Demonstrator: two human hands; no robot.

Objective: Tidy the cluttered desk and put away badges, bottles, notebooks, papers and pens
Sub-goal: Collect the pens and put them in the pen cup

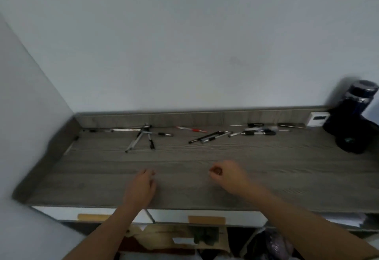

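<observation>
The grey wood-grain desk point(287, 177) has pens strewn along its back edge: a loose group point(141, 136) towards the left, a red pen point(191, 129) mid-way, and a cluster point(258, 131) further right. A small white device point(317, 118) leans against the back lip. A dark blue bottle point(356, 104) stands at the back right corner.

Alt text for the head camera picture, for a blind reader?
A left hand and right hand, fingers curled, reach over a grey desk. Pens lie scattered along its back edge; a dark bottle stands at far right.
</observation>
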